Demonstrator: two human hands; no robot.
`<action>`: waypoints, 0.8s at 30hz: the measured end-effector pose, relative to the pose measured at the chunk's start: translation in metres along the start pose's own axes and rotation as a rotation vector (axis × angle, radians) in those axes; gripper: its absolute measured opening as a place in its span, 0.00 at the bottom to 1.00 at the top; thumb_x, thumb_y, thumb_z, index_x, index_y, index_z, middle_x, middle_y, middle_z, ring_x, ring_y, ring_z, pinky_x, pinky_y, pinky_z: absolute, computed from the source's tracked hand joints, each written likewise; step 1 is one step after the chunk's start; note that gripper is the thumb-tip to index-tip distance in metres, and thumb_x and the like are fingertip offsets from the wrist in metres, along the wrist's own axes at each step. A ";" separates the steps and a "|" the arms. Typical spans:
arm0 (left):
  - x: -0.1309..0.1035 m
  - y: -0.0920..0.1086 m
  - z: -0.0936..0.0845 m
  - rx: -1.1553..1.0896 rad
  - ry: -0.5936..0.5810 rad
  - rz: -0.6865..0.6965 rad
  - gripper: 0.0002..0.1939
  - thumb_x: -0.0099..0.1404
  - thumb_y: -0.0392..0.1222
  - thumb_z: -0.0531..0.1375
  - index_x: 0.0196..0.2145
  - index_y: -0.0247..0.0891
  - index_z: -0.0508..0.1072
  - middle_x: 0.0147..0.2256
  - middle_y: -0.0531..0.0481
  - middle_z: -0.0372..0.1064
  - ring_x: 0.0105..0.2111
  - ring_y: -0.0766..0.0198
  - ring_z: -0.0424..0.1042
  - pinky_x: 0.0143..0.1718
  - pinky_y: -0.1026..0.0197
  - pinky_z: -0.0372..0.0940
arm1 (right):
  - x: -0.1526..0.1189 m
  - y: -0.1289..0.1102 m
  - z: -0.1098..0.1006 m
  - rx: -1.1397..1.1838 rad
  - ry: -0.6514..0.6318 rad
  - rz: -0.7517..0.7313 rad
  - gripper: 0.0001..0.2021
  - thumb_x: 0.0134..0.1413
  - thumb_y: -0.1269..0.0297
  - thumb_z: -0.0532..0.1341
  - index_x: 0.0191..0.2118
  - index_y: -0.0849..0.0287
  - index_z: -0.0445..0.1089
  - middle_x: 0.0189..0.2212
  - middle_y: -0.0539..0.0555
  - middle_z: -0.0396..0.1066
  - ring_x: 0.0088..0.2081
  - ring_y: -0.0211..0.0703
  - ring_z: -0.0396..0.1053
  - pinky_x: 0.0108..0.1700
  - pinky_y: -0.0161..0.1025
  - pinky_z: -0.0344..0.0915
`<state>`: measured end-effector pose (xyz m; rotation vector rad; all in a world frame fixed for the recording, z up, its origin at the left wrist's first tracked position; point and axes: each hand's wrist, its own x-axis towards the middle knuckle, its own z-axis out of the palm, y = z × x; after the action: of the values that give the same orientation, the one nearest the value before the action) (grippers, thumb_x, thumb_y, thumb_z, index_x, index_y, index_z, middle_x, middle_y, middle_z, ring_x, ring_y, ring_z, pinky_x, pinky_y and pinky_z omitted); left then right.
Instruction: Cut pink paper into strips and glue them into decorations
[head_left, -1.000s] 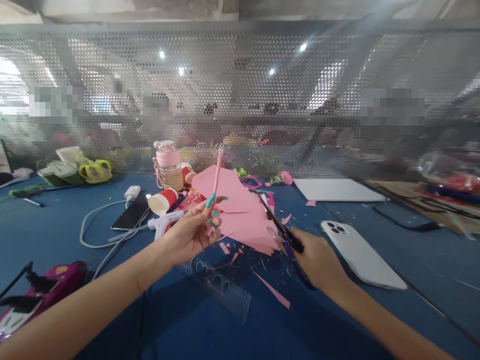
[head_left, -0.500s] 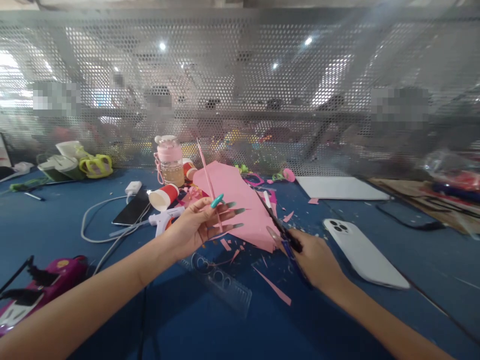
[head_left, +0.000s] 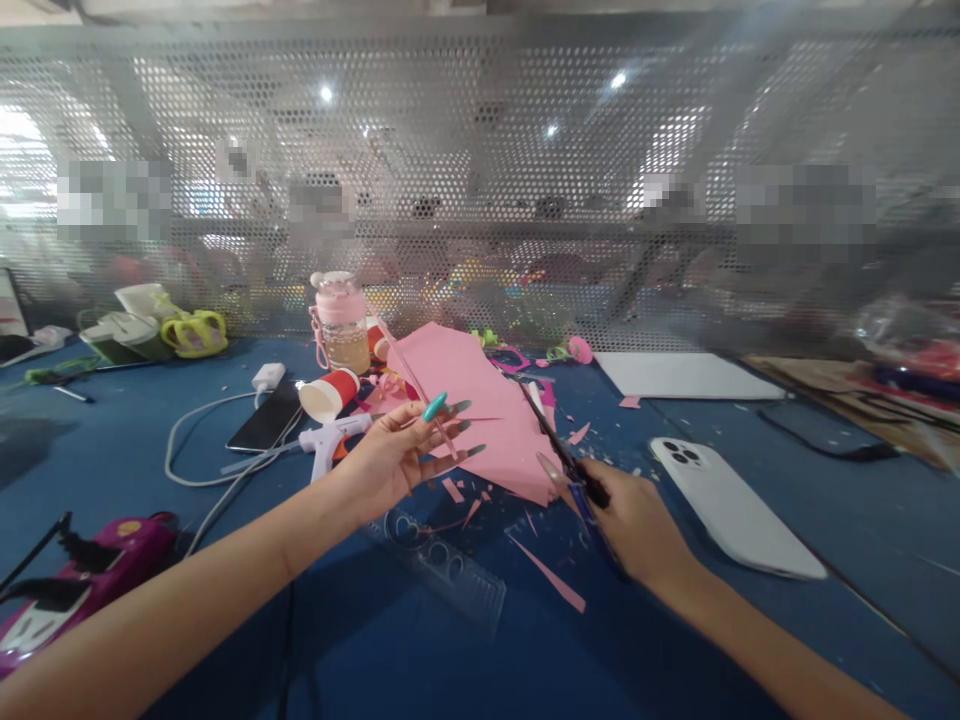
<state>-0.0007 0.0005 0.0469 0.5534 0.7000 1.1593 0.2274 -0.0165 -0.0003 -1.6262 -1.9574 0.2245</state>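
My left hand [head_left: 367, 475] has the pink strip [head_left: 409, 372] pinched between thumb and fingers, the fingertips spread behind it. From that hand the strip slants up toward eleven o'clock, over the pink paper [head_left: 457, 375]. My right hand [head_left: 637, 520] is wrapped round the handles of the scissors [head_left: 553, 433], whose blades also point to eleven; I can't tell whether they are slightly parted or touch the paper.

The strip looks thin and easily creased, so I'd judge a light pinch best, firm enough to stop it twisting. Any snip would want the strip square to the blades and my fingertips well back from them, taken in small bites. The long nails make a flat finger pad surer than a nail tip.

The offcut [head_left: 553, 577] at eight o'clock from my right hand and the clear ruler [head_left: 469, 590] at five from my left could hide small bits. The phone [head_left: 739, 510], at three from my right hand, leaves that elbow less room.
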 end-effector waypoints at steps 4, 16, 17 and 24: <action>0.000 -0.001 -0.001 0.019 0.010 -0.003 0.10 0.62 0.24 0.52 0.28 0.32 0.70 0.29 0.49 0.75 0.27 0.65 0.75 0.30 0.54 0.73 | 0.000 0.001 0.000 -0.042 0.003 -0.003 0.28 0.50 0.40 0.39 0.21 0.56 0.63 0.17 0.57 0.70 0.20 0.48 0.67 0.22 0.38 0.58; 0.002 -0.007 -0.005 0.102 -0.017 0.015 0.07 0.53 0.23 0.61 0.24 0.31 0.70 0.24 0.50 0.74 0.24 0.64 0.75 0.20 0.67 0.70 | 0.007 -0.004 -0.004 -0.452 -0.121 0.255 0.13 0.53 0.58 0.52 0.28 0.58 0.70 0.27 0.61 0.75 0.31 0.55 0.73 0.24 0.36 0.55; 0.002 -0.008 -0.005 0.117 -0.003 0.025 0.07 0.53 0.23 0.61 0.24 0.31 0.70 0.24 0.50 0.74 0.24 0.63 0.75 0.20 0.67 0.70 | 0.008 -0.003 -0.004 -0.437 -0.121 0.255 0.13 0.53 0.59 0.51 0.28 0.58 0.70 0.27 0.61 0.75 0.31 0.55 0.73 0.24 0.36 0.55; 0.002 -0.009 -0.006 0.239 0.027 0.153 0.13 0.46 0.23 0.65 0.30 0.33 0.72 0.25 0.52 0.74 0.26 0.60 0.75 0.23 0.65 0.70 | 0.005 0.007 0.001 -0.302 -0.012 0.171 0.15 0.52 0.55 0.49 0.25 0.58 0.67 0.23 0.60 0.74 0.27 0.55 0.72 0.23 0.37 0.55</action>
<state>0.0013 0.0002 0.0359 0.8050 0.8373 1.2347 0.2328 -0.0103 -0.0027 -1.9922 -1.9331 0.0021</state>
